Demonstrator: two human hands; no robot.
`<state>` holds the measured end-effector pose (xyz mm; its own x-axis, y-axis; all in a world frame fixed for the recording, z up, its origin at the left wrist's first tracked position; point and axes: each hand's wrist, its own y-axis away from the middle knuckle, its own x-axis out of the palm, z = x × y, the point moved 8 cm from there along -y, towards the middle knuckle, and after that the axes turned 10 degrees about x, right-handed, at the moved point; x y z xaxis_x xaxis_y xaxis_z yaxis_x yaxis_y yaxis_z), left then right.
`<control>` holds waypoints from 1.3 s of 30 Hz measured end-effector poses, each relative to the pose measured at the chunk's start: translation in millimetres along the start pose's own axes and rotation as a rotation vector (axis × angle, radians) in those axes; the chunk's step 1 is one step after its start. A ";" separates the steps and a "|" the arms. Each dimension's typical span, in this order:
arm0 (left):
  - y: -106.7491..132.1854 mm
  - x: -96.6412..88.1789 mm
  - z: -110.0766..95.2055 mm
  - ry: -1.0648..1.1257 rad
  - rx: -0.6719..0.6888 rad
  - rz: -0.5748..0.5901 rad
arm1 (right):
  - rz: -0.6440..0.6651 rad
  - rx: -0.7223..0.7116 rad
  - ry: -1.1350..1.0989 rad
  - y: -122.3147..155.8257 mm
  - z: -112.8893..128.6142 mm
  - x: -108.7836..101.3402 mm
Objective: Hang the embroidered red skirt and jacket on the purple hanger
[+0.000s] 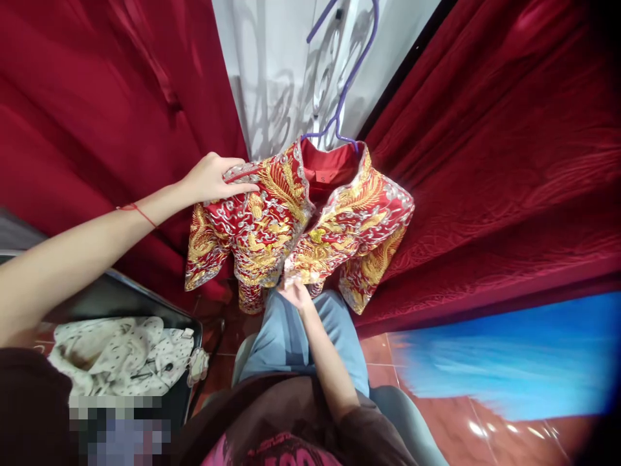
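A red jacket point(272, 223), thickly embroidered in gold and silver, hangs in front of me on a purple hanger point(343, 97). Its collar stands open at the top, with a small red size label point(324, 177) inside. My left hand point(216, 180) grips the shoulder on the left side, fingers on top of the cloth and thumb along its front. Lower down, my right hand point(297, 292) is closed on the bottom edge of the front opening, just above my knees. Both sleeves hang loose.
Dark red curtains point(485, 162) drape on both sides, with a white wall point(266, 52) between them. At lower left, a black chair point(145, 291) bears a crumpled white dotted cloth point(121, 353). Something bright blue point(509, 349) lies at right above the tiled floor point(446, 427).
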<state>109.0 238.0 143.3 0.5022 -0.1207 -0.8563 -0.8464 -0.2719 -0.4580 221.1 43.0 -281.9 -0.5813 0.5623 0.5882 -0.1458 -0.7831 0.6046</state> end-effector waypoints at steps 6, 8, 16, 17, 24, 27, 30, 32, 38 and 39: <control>1.1 0.3 8.1 -0.006 0.003 0.025 | -0.180 0.004 0.030 -16.6 -22.9 -15.5; 0.3 0.2 10.6 -0.014 0.001 0.037 | -0.215 0.004 0.042 -17.6 -23.8 -23.2; 8.3 -21.5 -57.9 -0.201 0.000 -0.122 | -0.191 0.018 0.033 -8.3 -14.8 -30.8; 18.2 -18.8 -73.6 -0.198 0.010 -0.204 | -0.171 0.012 0.029 -6.5 -13.1 -30.3; 156.4 200.1 -73.3 0.832 -0.700 -0.108 | -0.116 -0.105 -0.046 0.5 -12.2 -21.3; 228.5 285.9 -52.7 1.074 -1.163 -0.326 | -0.129 -0.153 -0.095 4.2 -12.2 -21.5; 258.7 327.2 -39.7 1.143 -1.302 -0.484 | -0.108 -0.146 -0.102 5.6 -13.6 -19.2; 263.5 340.7 -29.9 1.206 -1.337 -0.599 | -0.095 -0.131 -0.094 5.0 -16.3 -16.1; 260.3 375.1 -18.9 1.398 -1.385 -0.751 | -0.081 -0.089 -0.052 2.3 -27.6 -9.5; 262.4 380.6 -22.0 1.421 -1.394 -0.756 | -0.077 -0.083 -0.039 2.4 -28.6 -9.6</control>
<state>81.9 99.7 -297.5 0.9209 0.0477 0.3869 -0.1499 -0.8730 0.4642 203.5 28.1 -301.5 -0.5345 0.6300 0.5634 -0.2550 -0.7557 0.6032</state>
